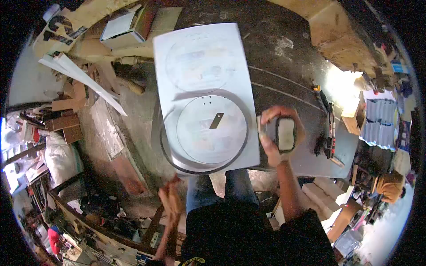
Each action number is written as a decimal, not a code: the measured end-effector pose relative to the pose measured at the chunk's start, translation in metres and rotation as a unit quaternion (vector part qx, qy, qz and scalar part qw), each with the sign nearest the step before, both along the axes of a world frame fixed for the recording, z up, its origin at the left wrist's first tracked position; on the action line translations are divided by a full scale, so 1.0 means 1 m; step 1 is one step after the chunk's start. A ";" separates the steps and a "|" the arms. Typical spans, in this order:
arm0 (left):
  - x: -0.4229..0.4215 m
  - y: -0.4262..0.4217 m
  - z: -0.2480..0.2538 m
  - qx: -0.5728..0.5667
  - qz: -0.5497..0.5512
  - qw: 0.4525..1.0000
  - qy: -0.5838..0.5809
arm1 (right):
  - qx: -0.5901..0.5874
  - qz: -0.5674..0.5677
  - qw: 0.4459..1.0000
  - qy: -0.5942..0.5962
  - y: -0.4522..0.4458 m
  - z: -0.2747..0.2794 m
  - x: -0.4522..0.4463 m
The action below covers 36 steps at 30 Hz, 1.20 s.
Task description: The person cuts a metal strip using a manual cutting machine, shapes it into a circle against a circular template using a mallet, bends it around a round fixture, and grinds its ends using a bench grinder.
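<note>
A white sheet (pixel 200 84) lies on the dark table, with a large circle drawn on its upper part. On its lower part rests a dark ring (pixel 195 170) around a pale disc (pixel 195 142), which has small holes and a dark slanted slot or strip (pixel 216 120). My right hand (pixel 277 133) is closed around a pale block with a dark rim (pixel 286 134), just right of the sheet. Below the sheet's lower left corner hangs my left hand (pixel 171 197), blurred; whether its fingers hold anything cannot be made out.
An open carton (pixel 124 35) stands at the back left. Long white strips (pixel 88 80) lie at the left. Tools with dark handles (pixel 330 128) lie right of the sheet. White blocks (pixel 326 195) stand at the lower right.
</note>
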<state>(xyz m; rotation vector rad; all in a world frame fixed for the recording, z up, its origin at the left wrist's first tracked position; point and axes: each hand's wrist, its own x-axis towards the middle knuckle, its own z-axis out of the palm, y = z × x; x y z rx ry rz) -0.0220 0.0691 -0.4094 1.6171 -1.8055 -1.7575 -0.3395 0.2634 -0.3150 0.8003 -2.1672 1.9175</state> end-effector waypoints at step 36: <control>-0.164 0.021 0.039 -0.381 -0.601 0.679 0.179 | -0.208 -0.005 0.974 -0.090 0.034 0.013 -0.008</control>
